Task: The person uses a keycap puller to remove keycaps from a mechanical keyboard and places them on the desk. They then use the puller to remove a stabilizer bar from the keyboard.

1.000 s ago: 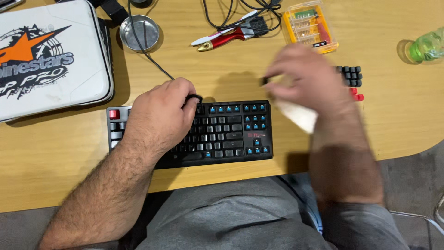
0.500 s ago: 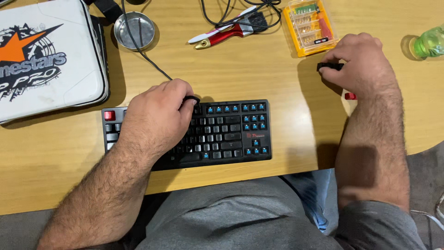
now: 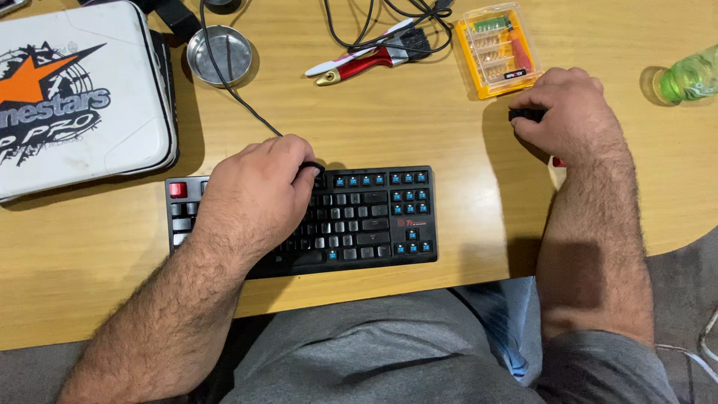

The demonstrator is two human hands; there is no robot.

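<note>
We note one black keyboard [image 3: 351, 221] lying on the wooden surface [image 3: 419, 120], its long axis running left to right, parallel to the near edge. The left hand [image 3: 254, 198] rests palm down over the keyboard's left half, fingers curled toward its back edge where the black cable [image 3: 239, 97] leaves it; we cannot tell whether anything is pinched under the fingers. Several keycaps are off, with blue switches exposed along the top row and right block; one red key [image 3: 178, 189] sits at the top-left corner.

The right hand [image 3: 568, 116] is well apart, to the right of the keyboard and beyond its back edge, closed over small dark pieces [image 3: 523, 114], most likely loose keycaps; a red bit shows just beneath the wrist. The left hand is the nearer to the keyboard.

Count of the rest:
- one orange screwdriver-bit case [image 3: 499, 49], just beside the right hand
- one red-handled brush [image 3: 366, 60]
- one round metal dish [image 3: 221, 54]
- one white hard case [image 3: 78, 97]
- one green bottle [image 3: 692, 75]
</note>
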